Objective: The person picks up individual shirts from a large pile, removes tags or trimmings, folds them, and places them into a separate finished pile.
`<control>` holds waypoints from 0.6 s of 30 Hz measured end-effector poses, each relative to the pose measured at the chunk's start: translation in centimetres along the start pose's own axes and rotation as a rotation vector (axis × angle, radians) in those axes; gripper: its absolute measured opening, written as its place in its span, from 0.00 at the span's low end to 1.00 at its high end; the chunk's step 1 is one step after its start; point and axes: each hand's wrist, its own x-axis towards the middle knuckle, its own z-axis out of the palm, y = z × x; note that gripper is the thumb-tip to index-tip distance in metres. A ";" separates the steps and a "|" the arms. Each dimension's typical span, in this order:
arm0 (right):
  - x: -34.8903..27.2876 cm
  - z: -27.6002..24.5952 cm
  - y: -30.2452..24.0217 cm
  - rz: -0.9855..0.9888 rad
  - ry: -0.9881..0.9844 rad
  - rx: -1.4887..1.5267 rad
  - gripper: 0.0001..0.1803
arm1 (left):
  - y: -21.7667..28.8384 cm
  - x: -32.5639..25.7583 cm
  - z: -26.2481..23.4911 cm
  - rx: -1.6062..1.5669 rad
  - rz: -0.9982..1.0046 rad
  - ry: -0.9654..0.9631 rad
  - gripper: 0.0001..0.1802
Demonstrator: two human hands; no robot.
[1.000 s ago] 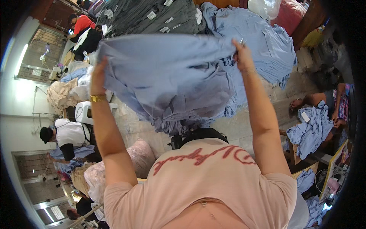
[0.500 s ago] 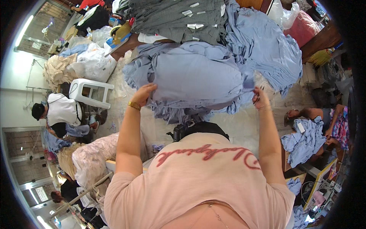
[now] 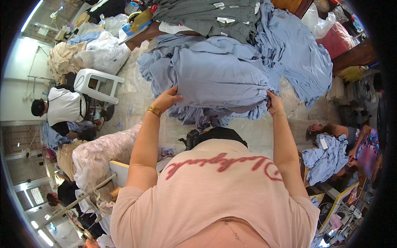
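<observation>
A light blue garment (image 3: pixel 219 78) is stretched between my two hands, over a heap of the same blue cloth. My left hand (image 3: pixel 167 99) pinches its near left corner, with the thumb on top. At the near right corner, where the fabric is gathered into folds, my right hand (image 3: pixel 274 103) grips the edge. Most of the fingertips are tucked behind the cloth. The garment's exact kind cannot be made out. Beneath its near edge, ruffled blue cloth (image 3: pixel 202 118) hangs down toward the floor.
Dark grey garments (image 3: pixel 202 18) with white tags are stacked beyond the blue heap, and more blue garments (image 3: pixel 293 53) drape at the right. A white plastic stool (image 3: pixel 99 84) and a seated person (image 3: pixel 66 105) are at left. Another person (image 3: pixel 364 142) sits at right near blue cloth (image 3: pixel 326 159).
My hands have come slightly closer together, each keeping its end of the garment. The right end has stopped blurring and now lies gathered at my right hand. The whole view has shifted a little.
</observation>
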 end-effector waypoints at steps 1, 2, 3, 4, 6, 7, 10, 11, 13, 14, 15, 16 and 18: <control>0.1 0.0 0.0 -0.013 -0.009 0.001 0.10 | -0.3 0.1 -0.1 -0.006 0.019 -0.005 0.30; 0.2 -0.1 0.0 -0.025 0.019 0.034 0.10 | -0.8 0.2 -0.2 -0.012 0.041 -0.008 0.30; 0.3 -0.4 -0.2 -0.037 0.048 0.068 0.09 | -1.1 0.3 -0.3 -0.018 0.064 -0.013 0.30; 0.3 -0.8 -0.3 -0.049 0.077 0.104 0.09 | -1.5 0.3 -0.4 0.000 0.083 0.015 0.30; -0.8 -1.8 -1.5 -0.069 0.082 0.176 0.08 | -1.5 0.4 0.3 0.032 0.117 0.068 0.31; -1.3 -2.4 -2.3 -0.080 0.084 0.212 0.08 | -1.3 0.2 0.7 0.139 0.054 0.105 0.31; -2.9 -4.9 -5.3 -0.200 0.173 0.243 0.08 | 0.2 -0.4 3.8 0.318 -0.029 0.142 0.34; -3.6 -5.6 -6.2 -0.266 0.189 0.251 0.09 | -0.4 -0.3 4.7 0.278 0.007 0.112 0.35; -2.9 -7.9 -7.2 -0.307 0.237 0.332 0.08 | -2.2 0.3 6.0 0.120 0.066 0.031 0.36; -2.6 -9.0 -7.5 -0.328 0.264 0.372 0.07 | -2.9 0.7 6.8 0.002 0.088 -0.022 0.36; -2.5 -10.0 -7.5 -0.315 0.268 0.400 0.07 | -3.5 1.0 7.5 -0.118 0.108 -0.076 0.37; -2.3 -11.0 -7.5 -0.302 0.271 0.428 0.07 | -4.1 1.3 8.2 -0.059 0.064 -0.003 0.34; -2.9 -11.3 -7.6 -0.266 0.259 0.463 0.06 | -4.9 1.2 9.0 0.070 0.132 0.039 0.32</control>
